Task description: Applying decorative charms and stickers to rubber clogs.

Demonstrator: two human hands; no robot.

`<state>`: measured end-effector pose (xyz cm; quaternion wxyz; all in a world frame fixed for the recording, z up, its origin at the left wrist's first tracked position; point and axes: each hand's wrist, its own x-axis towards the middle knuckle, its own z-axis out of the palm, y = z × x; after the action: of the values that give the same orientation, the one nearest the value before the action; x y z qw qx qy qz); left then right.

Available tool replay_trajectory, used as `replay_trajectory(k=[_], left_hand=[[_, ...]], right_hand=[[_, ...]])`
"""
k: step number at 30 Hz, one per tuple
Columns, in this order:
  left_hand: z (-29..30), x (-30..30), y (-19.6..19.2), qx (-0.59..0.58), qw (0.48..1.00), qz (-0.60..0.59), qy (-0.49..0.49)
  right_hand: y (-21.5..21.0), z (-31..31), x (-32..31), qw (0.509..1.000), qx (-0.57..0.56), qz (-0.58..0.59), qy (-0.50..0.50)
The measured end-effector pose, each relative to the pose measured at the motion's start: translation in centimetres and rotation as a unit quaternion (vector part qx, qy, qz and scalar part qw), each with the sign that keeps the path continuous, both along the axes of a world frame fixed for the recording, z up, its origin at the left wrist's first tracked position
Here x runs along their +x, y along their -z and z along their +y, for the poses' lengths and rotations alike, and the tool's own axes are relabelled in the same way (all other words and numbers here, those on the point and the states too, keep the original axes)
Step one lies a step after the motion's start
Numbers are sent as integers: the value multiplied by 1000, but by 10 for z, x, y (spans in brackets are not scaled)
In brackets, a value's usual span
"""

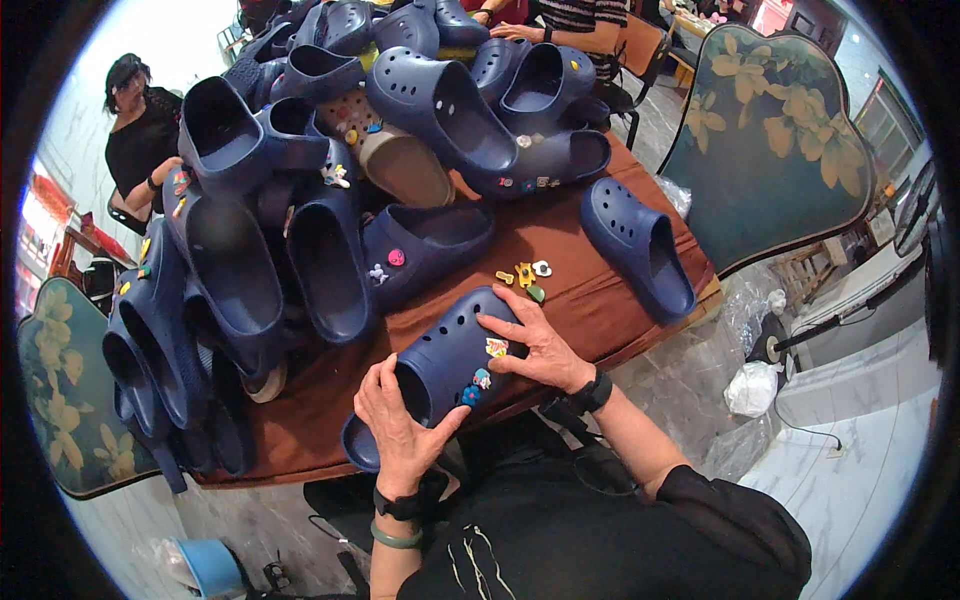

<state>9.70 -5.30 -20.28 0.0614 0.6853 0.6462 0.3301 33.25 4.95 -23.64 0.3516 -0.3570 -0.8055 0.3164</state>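
Note:
A navy blue clog (440, 345) lies at the table's near edge, toe pointing up and to the right. My left hand (400, 420) grips it around the opening, thumb on the near side and fingers over the far side. Across the toe, my right hand (540, 345) has its fingers spread over the holes, its thumb beside a white, red and yellow charm (497, 347). Two more charms sit lower on the upper: a figure-shaped one (483, 379) and a blue flower (471, 395). Beyond the toe lie loose yellow charms (524, 274), a white one (542, 268) and a green one (536, 294).
A tall heap of navy clogs (235, 265) covers the left and back of the brown-covered table (590, 330). A single clog (640, 250) rests at the right edge. One person (140, 140) is at the far left; another's hand (515, 33) shows behind the heap.

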Motion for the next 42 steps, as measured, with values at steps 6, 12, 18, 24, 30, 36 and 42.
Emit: replay_trajectory(k=[6, 12, 18, 24, 30, 36, 42], left_hand=[[2, 1, 0, 3, 1000, 6, -16], [4, 2, 1, -1, 1000, -13, -24], [1, 1, 1, 4, 999, -9, -37], [2, 2, 9, -5, 999, -20, -38], [1, -2, 9, -15, 998, -36, -40], [1, 2, 6, -5, 999, -23, -37], [1, 3, 3, 1, 999, -15, -37]], right_hand=[[0, -9, -22, 961, 225, -74, 144], [3, -6, -30, 966, 213, 20, 143], [-5, 9, -14, 975, 34, 146, 163], [12, 28, 25, 967, 77, 7, 243], [-32, -14, -7, 986, 151, -46, 46], [-1, -36, -24, 986, 163, 10, 27], [-11, -27, -21, 996, 81, 19, -15]])
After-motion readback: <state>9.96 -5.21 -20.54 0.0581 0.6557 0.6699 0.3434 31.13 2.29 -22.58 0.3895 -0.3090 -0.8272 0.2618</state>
